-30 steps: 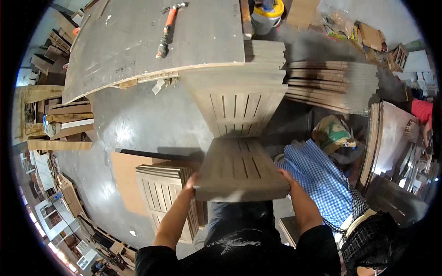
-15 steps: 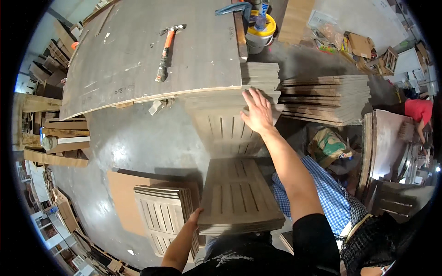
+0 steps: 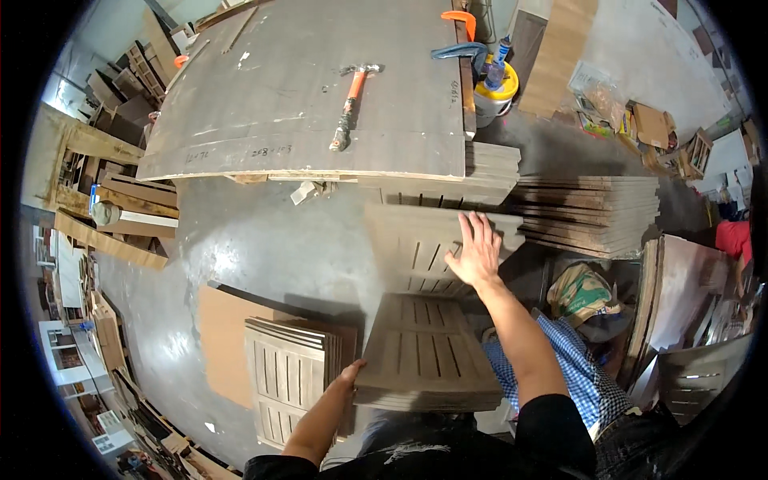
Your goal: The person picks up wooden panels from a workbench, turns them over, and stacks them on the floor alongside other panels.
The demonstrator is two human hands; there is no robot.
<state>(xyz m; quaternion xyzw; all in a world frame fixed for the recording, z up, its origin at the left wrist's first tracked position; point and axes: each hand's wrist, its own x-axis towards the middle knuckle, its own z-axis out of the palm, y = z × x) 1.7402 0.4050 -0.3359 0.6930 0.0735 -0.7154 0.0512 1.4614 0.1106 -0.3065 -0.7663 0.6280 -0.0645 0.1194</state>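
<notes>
Left hand is gripping the left edge of a slatted panel stack at waist level, right hand is resting open-palmed on the panel pile ahead, below the worktop.

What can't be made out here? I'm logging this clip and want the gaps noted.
Head view only:
- Left hand: fingers hidden under the slatted panel stack it grips.
- Slatted panel under the right hand: near end covered by that stack.
- Floor pile of panels: count unclear, edges blur.
- Hammer head: too small.
- Blue checked cloth: partly behind the right forearm.
</notes>
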